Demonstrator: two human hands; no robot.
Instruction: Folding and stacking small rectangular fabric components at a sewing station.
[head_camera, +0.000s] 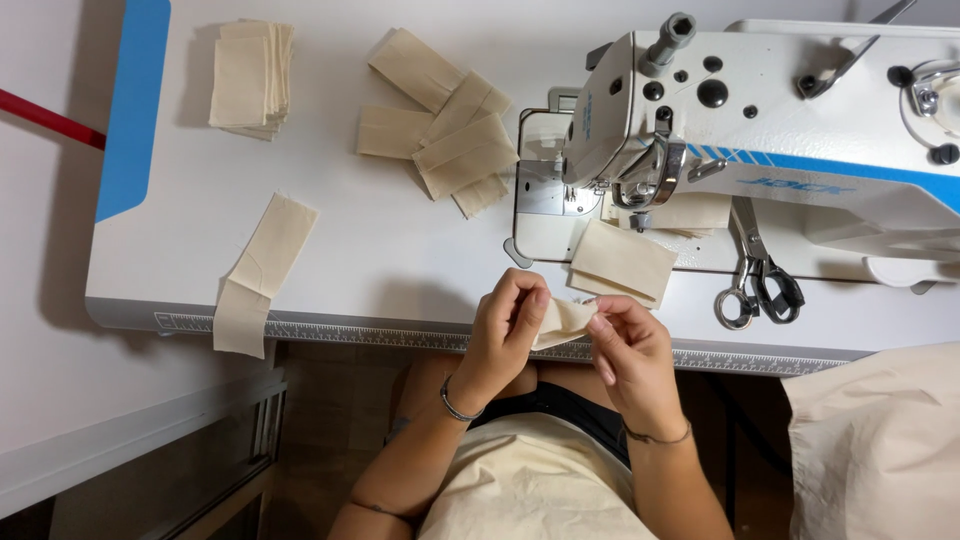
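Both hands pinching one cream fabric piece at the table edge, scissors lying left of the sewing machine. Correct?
Not quite. In the head view the scissors lie on the right, under the sewing machine arm. The rest holds: left hand and right hand pinch one cream fabric piece at the table edge.

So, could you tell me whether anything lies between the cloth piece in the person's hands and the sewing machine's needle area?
Yes. A folded cream piece lies on the table between the held cloth piece and the needle area. Both the left hand and right hand grip the cloth.
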